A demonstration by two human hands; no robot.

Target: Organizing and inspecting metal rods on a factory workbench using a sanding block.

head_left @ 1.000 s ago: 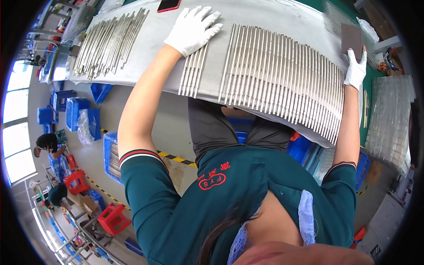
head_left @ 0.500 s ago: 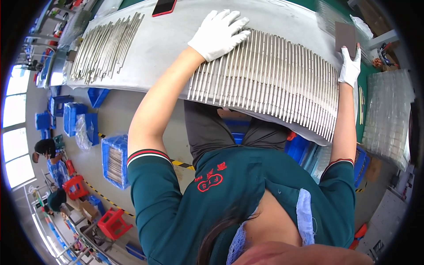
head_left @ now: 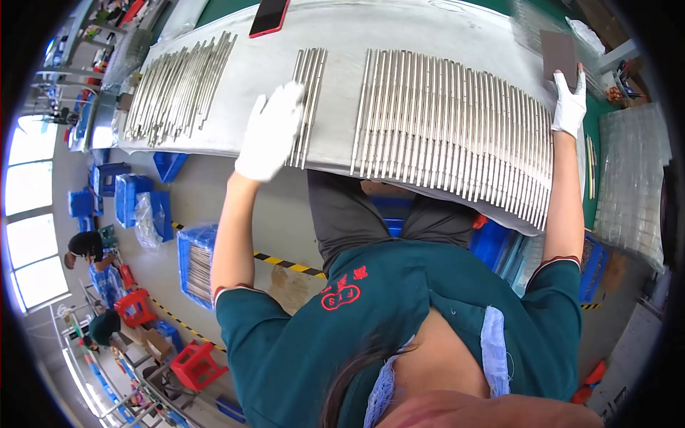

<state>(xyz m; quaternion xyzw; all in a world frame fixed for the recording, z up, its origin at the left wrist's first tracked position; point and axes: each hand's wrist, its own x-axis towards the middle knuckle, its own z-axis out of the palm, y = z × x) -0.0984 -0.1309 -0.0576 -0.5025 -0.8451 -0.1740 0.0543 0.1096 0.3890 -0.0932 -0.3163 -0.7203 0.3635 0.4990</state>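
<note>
A row of long, thin silvery metal rods (head_left: pixel 457 128) lies side by side across the table in front of me. To its left, a small bunch of several rods (head_left: pixel 310 93) lies apart from the row. My left hand (head_left: pixel 271 132), in a white glove and slightly blurred, is open and flat against the left side of this bunch. At the far right my right hand (head_left: pixel 569 103), gloved with bare fingertips, grips the lower edge of a dark brown rectangular sheet (head_left: pixel 559 55). Another, looser pile of rods (head_left: pixel 178 93) lies at the table's left end.
A red-edged phone (head_left: pixel 270 17) lies at the table's far side. Clear plastic packaging (head_left: pixel 628 178) stands on the right. Left of the table, blue crates (head_left: pixel 196 264) and red stools (head_left: pixel 196 365) stand on the floor, and people (head_left: pixel 85 246) work further off.
My left hand has moved left and toward me, and a small bunch of rods now lies away from the row, with a gap between. My right hand stays with the brown sheet.
</note>
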